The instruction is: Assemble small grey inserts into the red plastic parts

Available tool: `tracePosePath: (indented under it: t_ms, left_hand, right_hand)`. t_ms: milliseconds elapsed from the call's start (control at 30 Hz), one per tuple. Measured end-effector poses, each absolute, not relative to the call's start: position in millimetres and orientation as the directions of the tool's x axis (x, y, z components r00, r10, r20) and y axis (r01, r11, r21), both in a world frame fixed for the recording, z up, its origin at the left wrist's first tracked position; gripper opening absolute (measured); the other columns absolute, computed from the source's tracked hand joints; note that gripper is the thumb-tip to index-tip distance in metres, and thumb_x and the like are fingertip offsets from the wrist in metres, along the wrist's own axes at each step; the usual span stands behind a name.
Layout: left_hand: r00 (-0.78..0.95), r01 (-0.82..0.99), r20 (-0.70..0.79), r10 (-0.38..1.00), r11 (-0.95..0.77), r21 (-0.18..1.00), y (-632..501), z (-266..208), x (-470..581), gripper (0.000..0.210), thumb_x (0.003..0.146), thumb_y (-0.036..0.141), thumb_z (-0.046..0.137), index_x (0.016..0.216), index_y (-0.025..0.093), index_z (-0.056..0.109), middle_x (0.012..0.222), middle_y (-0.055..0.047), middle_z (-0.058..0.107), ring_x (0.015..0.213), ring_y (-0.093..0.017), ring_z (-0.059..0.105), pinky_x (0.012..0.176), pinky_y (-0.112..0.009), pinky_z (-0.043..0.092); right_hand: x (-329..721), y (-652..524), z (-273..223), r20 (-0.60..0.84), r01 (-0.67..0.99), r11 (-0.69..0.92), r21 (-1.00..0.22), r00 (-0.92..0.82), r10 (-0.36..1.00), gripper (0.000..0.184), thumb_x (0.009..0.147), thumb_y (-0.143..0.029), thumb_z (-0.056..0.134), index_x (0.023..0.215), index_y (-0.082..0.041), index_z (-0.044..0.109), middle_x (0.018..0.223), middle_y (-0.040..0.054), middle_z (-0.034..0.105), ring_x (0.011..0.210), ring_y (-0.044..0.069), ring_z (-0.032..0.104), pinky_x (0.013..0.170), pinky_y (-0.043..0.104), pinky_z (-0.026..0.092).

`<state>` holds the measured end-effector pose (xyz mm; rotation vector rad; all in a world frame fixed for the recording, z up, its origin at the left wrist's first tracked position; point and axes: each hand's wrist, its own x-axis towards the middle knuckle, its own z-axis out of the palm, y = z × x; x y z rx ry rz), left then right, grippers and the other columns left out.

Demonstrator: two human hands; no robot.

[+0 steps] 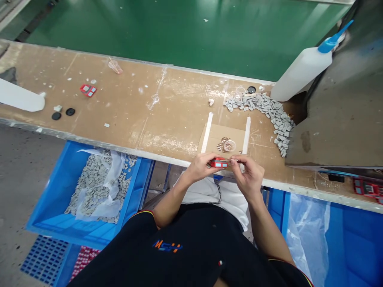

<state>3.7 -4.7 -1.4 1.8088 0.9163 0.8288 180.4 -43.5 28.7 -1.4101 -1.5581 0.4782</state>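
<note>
Over the bench's front edge, my left hand (201, 165) is closed around a small red toy car (220, 163) with pale blue windows. My right hand (249, 172) pinches a thin wooden stick (230, 160), whose tip reaches the top of the car. Just beyond both hands, a small clear cup (229, 146) stands on a cardboard sheet (226, 130) marked with brown smears. White tape strips (207, 132) run along the sheet's two sides. A curved heap of small grey pieces (273, 113) lies to the right of the sheet.
A white squeeze bottle (303, 71) with a blue nozzle stands at right against a metal box (341, 119). Beyond the bench runs a green belt (167, 36). Another red toy car (88, 90) lies at left. A blue bin (44, 215) holds grey pieces below the bench.
</note>
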Motion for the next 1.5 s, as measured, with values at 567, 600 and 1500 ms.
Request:
tracePosePath:
  t_ms: [567, 600, 1500]
  left_hand:
    - [0.477, 0.207, 0.13, 0.869, -0.255, 0.945, -5.2, -0.6, -0.9, 0.033, 0.086, 0.028, 0.074, 0.116, 0.015, 0.072, 0.107, -0.009, 0.078, 0.091, -0.018, 0.073, 0.08, -0.028, 0.06]
    - [0.479, 0.201, 0.137, 0.867, -0.26, 0.944, -5.2, -1.0, -1.5, 0.036, 0.087, 0.028, 0.073, 0.12, 0.016, 0.071, 0.11, -0.01, 0.077, 0.094, -0.019, 0.073, 0.082, -0.03, 0.06]
    - [0.636, -0.008, 0.17, 0.753, -0.214, 0.977, -5.1, -4.1, 12.2, 0.047, 0.091, 0.023, 0.067, 0.136, 0.018, 0.059, 0.115, -0.012, 0.075, 0.104, -0.022, 0.073, 0.097, -0.038, 0.058]
  right_hand:
    - [208.8, 3.4, 21.2, 0.391, 0.585, 0.3, -0.753, 0.031, 0.92, 0.021, 0.095, -0.042, 0.057, 0.101, -0.024, 0.068, 0.103, 0.0092, 0.068, 0.094, 0.024, 0.065, 0.081, 0.039, 0.055]
    - [214.8, 11.4, 22.2, 0.392, 0.597, 0.311, -0.739, 0.006, 0.92, 0.023, 0.096, -0.041, 0.056, 0.106, -0.024, 0.067, 0.108, 0.0098, 0.067, 0.098, 0.024, 0.065, 0.083, 0.04, 0.055]
    - [246.4, -0.2, 59.6, 0.305, 0.64, 0.26, -0.723, -0.042, 0.952, 0.016, 0.093, -0.025, 0.059, 0.092, -0.023, 0.075, 0.086, 0.0055, 0.069, 0.079, 0.02, 0.065, 0.072, 0.033, 0.051]
